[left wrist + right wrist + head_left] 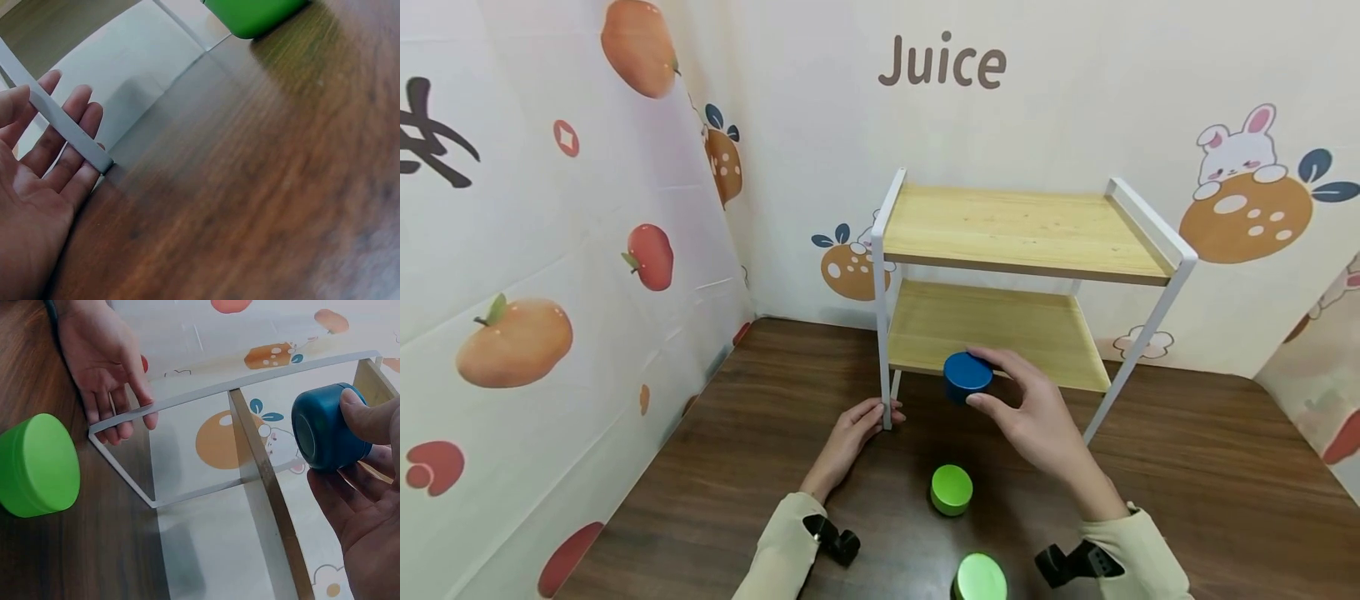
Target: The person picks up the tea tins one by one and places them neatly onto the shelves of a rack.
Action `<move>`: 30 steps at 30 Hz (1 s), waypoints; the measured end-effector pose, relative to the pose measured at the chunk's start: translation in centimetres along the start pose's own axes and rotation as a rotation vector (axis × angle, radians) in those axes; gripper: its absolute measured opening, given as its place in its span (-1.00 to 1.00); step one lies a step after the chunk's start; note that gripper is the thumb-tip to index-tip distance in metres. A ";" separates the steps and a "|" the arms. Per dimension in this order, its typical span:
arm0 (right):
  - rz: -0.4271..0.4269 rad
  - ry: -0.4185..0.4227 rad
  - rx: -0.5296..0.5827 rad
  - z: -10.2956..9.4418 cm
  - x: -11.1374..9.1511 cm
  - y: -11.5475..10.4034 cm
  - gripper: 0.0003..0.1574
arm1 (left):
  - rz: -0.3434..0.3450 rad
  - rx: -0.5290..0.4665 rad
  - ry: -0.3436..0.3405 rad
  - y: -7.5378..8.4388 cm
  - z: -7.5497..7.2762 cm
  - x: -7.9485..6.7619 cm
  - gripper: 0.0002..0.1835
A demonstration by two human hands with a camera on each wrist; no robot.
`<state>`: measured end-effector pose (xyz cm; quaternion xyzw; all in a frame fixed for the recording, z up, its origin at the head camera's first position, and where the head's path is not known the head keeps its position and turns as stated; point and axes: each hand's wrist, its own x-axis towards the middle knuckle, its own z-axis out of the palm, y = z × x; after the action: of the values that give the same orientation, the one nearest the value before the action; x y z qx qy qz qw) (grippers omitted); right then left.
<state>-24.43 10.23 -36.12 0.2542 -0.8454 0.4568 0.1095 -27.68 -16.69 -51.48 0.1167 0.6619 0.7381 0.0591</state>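
My right hand pinches a small round blue jar between thumb and fingers. In the head view the jar overlaps the front edge of the lower board of a two-tier shelf; the right wrist view shows the jar tilted, its base toward the camera. At the shelf's front left leg, my left hand grips low down near the table. The left wrist view has the thumb on one side of the white leg and the fingers behind it. Both shelf boards are bare.
A green round jar stands on the dark wooden table in front of the shelf. Another green jar is nearer, cut by the frame's bottom edge. Behind the shelf hangs a printed backdrop, with another printed wall at left.
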 end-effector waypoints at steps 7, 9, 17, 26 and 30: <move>-0.039 -0.014 0.033 0.1 1.1 -0.8 -0.33 | -0.004 -0.016 0.013 0.3 0.0 0.2 -0.55; -0.049 -0.010 0.032 0.1 1.4 -1.0 -0.33 | -0.003 -0.016 0.010 0.3 0.0 0.2 -0.55; -0.088 -0.003 0.060 0.0 2.5 -2.0 -0.34 | -0.011 -0.001 -0.006 0.0 0.0 0.1 -0.55; -0.190 0.008 0.045 -0.4 4.0 -3.9 -0.33 | -0.015 -0.007 -0.029 1.6 0.2 -0.5 -0.57; -0.183 0.012 0.064 -0.5 4.3 -4.4 -0.33 | -0.030 -0.006 -0.038 2.1 0.4 -0.7 -0.58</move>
<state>-25.75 7.22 -30.88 0.3310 -0.8029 0.4733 0.1474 -26.77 -16.73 -49.41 0.1207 0.6603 0.7366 0.0830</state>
